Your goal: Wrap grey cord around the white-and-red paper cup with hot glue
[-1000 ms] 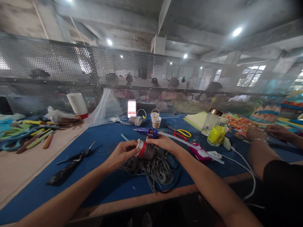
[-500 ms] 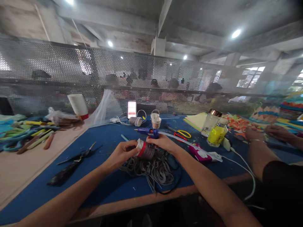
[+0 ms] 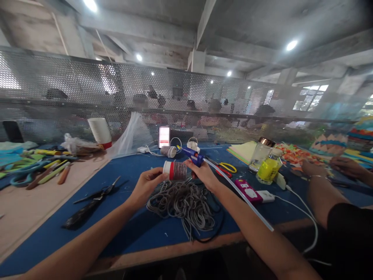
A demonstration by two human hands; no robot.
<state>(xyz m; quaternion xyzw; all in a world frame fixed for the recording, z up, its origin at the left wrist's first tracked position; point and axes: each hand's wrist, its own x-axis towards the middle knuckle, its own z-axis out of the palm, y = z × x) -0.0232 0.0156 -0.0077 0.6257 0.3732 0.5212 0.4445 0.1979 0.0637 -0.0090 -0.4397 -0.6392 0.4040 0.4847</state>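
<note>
My left hand (image 3: 146, 183) grips a small white cup with a red band (image 3: 173, 170), partly wrapped in grey cord, held above the blue mat (image 3: 131, 171). My right hand (image 3: 204, 175) is closed round a blue glue gun (image 3: 192, 154), its nozzle pointing up and left just above the cup. A long clear glue stick (image 3: 236, 189) trails from the gun's back towards the table's front edge. A loose pile of grey cord (image 3: 183, 202) lies on the mat under both hands.
Black scissors (image 3: 93, 196) lie to the left, red-and-yellow scissors (image 3: 224, 167) to the right. A pink device (image 3: 248, 190), white plug, glass jar (image 3: 259, 154) and yellow bottle (image 3: 268, 168) stand right. Another person's arms (image 3: 320, 182) work at far right. A perforated metal screen (image 3: 116, 97) backs the table.
My right hand has picked the glue gun up off the mat and raised it. My left hand has lifted the cup clear of the cord pile.
</note>
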